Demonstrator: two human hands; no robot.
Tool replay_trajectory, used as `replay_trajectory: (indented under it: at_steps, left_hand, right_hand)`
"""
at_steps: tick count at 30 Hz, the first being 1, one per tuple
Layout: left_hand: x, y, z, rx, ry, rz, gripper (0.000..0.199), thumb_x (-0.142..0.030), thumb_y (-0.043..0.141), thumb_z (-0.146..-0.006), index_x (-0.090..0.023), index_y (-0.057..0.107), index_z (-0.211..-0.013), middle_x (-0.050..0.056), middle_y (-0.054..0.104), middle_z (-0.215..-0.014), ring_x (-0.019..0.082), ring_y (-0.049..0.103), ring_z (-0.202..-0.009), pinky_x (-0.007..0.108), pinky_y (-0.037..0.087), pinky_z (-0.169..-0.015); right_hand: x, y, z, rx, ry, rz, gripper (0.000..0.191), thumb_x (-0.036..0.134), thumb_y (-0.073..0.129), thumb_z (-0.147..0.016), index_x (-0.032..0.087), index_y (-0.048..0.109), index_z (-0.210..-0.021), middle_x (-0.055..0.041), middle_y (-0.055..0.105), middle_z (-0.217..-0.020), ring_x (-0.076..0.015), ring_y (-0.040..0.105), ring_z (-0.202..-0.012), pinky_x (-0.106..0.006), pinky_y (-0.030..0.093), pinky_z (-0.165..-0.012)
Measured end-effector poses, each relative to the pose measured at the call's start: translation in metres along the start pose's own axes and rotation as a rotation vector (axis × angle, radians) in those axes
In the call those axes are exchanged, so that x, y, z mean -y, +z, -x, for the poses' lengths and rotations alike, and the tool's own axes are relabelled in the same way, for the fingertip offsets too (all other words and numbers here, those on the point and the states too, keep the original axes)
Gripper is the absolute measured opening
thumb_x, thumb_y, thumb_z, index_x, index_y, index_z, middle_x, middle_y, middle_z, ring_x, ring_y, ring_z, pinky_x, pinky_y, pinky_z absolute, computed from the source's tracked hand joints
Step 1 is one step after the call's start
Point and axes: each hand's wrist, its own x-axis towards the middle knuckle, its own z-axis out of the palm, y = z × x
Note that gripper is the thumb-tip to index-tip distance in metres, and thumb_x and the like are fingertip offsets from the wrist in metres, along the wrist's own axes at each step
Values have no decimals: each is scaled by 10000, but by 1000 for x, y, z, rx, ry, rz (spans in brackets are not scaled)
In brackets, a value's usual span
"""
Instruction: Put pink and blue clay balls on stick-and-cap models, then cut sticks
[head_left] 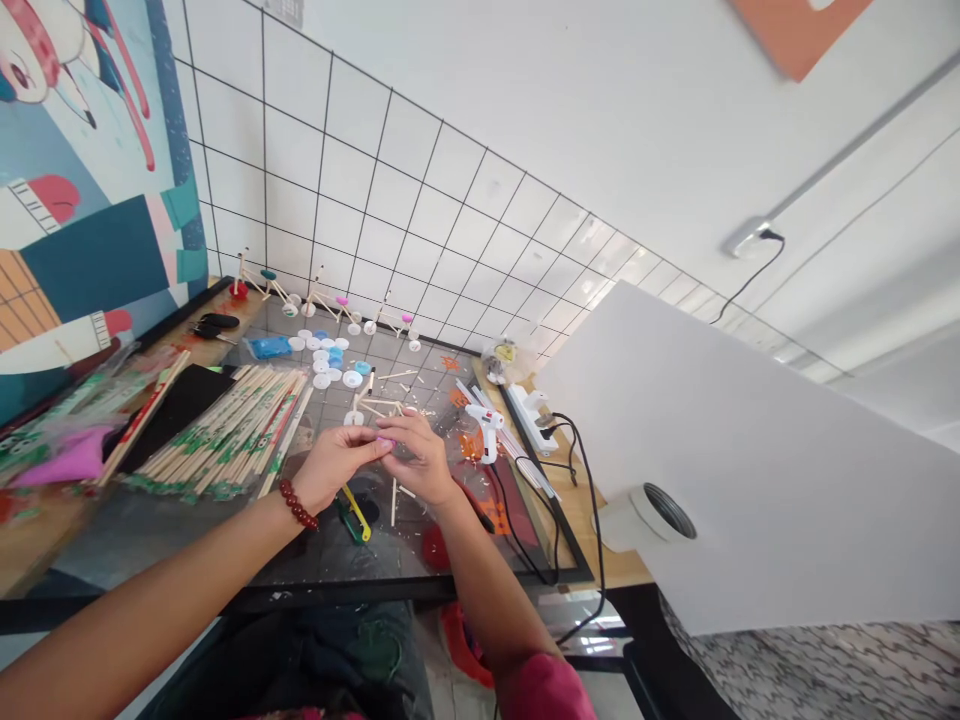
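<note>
My left hand [339, 464], with a red bead bracelet at the wrist, and my right hand [421, 462] meet over the glass tabletop. Their fingertips pinch a small pink lump [385, 442] that looks like modelling clay; the fingers cover part of it. Just beyond them stands a small stick model [370, 403] with a white cap wheel [354, 418], partly hidden by my hands. Below my hands lies a yellow utility knife [358, 514]. Loose sticks [394, 503] lie beneath my right hand.
Bundled chopsticks [225, 430] and a pink bag [69, 457] lie at left. Bottle caps [321, 366] and several stick models [322, 297] are farther back. At right are a white glue gun [487, 428], its black cable, and a power strip [531, 418].
</note>
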Motion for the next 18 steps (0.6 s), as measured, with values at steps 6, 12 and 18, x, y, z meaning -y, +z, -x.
replay_trajectory:
  at_steps: [6, 12, 18]
  left_hand:
    - [3, -2, -1, 12, 8, -6, 366, -418, 953, -447, -184, 815, -693, 32, 762, -704, 155, 633, -697, 278, 511, -721]
    - [5, -2, -2, 36, -13, -5, 369, -419, 956, -451, -174, 810, -684, 32, 753, -695, 146, 627, -702, 269, 499, -729]
    - [7, -1, 0, 61, -32, -5, 371, -432, 954, -483, -168, 824, -709, 40, 756, -694, 141, 623, -700, 253, 492, -695]
  right_hand:
    - [1, 1, 0, -2, 2, -41, 203, 209, 643, -869, 250, 694, -1061, -70, 784, -1109, -174, 736, -1046, -437, 439, -1140]
    - [5, 1, -2, -26, -21, -39, 152, 225, 651, -881, 240, 689, -1027, -77, 787, -1087, -168, 742, -1033, -421, 470, -1113]
    - [7, 1, -2, -19, 32, -86, 152, 241, 669, -852, 243, 677, -1004, -78, 783, -1103, -180, 739, -1041, -437, 469, -1122]
